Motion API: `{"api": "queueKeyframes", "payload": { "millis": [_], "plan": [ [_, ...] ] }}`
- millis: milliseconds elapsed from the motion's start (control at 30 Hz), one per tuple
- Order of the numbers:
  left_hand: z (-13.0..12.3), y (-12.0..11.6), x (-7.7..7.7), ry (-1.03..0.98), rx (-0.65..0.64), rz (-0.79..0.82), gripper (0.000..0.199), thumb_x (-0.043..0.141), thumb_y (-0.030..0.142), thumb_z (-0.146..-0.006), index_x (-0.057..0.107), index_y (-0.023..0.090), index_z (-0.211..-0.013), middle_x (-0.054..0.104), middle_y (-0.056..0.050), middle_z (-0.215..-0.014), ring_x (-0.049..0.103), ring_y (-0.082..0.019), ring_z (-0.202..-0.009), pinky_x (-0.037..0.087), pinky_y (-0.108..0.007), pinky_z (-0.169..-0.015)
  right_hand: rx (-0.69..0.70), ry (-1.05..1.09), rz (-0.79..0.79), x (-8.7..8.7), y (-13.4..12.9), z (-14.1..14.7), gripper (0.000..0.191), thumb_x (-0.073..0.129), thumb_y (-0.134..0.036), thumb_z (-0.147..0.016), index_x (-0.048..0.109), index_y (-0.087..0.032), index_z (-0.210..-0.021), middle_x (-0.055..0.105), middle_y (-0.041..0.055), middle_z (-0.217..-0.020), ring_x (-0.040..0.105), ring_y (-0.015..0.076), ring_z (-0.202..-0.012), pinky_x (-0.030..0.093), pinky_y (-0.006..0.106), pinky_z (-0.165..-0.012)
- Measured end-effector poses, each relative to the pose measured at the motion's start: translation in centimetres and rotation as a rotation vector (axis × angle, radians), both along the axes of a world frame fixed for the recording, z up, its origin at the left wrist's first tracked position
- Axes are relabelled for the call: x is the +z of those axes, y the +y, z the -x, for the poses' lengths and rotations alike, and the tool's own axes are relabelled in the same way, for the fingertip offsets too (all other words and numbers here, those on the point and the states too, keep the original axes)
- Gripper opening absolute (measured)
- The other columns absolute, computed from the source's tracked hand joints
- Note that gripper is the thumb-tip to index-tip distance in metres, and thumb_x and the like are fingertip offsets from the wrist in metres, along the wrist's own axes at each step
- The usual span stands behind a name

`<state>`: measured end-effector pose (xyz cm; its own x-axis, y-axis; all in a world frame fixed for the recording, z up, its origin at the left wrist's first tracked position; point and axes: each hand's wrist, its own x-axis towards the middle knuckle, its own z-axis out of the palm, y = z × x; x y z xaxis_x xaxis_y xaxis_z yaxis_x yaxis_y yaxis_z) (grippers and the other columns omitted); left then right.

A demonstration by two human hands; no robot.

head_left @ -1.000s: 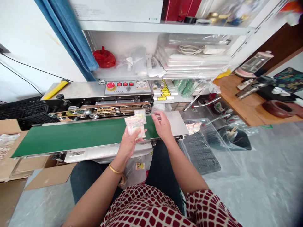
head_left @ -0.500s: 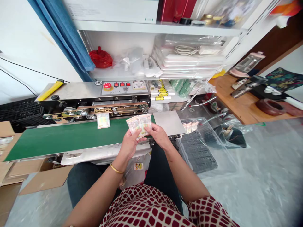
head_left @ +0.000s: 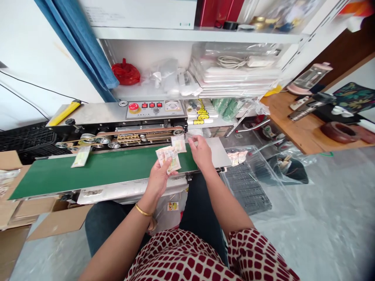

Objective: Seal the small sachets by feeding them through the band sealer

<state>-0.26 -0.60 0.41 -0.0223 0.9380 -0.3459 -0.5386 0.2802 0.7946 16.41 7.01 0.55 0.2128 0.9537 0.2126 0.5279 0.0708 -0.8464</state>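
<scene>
Packets (head_left: 172,156) (partly hidden) in left hand (head_left: 158,177)

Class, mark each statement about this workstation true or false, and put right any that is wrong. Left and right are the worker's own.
1. The left hand holds small printed packets. True.
2. The right hand touches the left hand. False: there is a gap between them.
3. A single packet hangs over the left half of the green conveyor belt. True.
4. The yellow tool lies on the floor. False: it lies on top of the machine.
5. The red bag sits on a shelf. True.
6. The bracelet is on the right wrist. False: it is on the left wrist.
</scene>
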Motion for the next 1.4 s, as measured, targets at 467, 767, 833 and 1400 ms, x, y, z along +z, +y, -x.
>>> {"api": "queueKeyframes", "payload": {
  "millis": [467, 767, 833, 1400],
  "plan": [
    [-0.1, 0.0, -0.4, -0.052, -0.040, -0.042, 0.032, 0.075, 0.037, -0.079, 0.068, 0.019, -0.105, 0.069, -0.005, -0.112, 0.066, -0.017, -0.092, 0.061, -0.024, -0.058, 0.113, 0.545, 0.302, -2.0, -1.6, -1.5, 0.031, 0.058, -0.047, -0.085, 0.061, -0.019, -0.097, 0.061, -0.0031, -0.055, 0.048, 0.0110, -0.040, 0.031, 0.021, -0.036],
    [0.0, -0.1, 0.0, -0.056, -0.011, -0.057, 0.037, 0.073, 0.041, -0.081, 0.067, 0.019, -0.110, 0.069, -0.006, -0.113, 0.066, -0.015, -0.088, 0.060, -0.023, -0.061, 0.034, -0.028, -0.004, -0.5, 0.7, 0.0, 0.029, 0.054, -0.046, -0.091, 0.065, -0.020, -0.097, 0.069, 0.0067, -0.095, 0.062, 0.0205, -0.086, 0.049, 0.031, -0.077],
    [-0.2, -0.1, 0.2, -0.053, -0.012, -0.083, 0.036, 0.071, 0.042, -0.083, 0.067, 0.020, -0.111, 0.068, -0.006, -0.117, 0.066, -0.016, -0.091, 0.061, -0.025, -0.064, 0.080, 0.054, -0.018, 0.2, -1.2, 0.6, 0.034, 0.050, -0.050, -0.093, 0.064, -0.021, -0.105, 0.068, 0.0069, -0.106, 0.062, 0.0202, -0.091, 0.050, 0.032, -0.083],
    [-0.5, -0.9, -0.3, 0.080, -0.166, -0.120, 0.038, 0.066, 0.040, -0.088, 0.066, 0.023, -0.122, 0.065, -0.010, -0.126, 0.066, -0.021, -0.104, 0.058, -0.028, -0.072, 0.284, 0.176, 0.338, -0.5, 1.6, -0.9, 0.015, 0.059, -0.033, -0.085, 0.062, -0.019, -0.080, 0.068, -0.0007, -0.070, 0.049, 0.0103, -0.050, 0.037, 0.023, -0.049]
  ]
}}
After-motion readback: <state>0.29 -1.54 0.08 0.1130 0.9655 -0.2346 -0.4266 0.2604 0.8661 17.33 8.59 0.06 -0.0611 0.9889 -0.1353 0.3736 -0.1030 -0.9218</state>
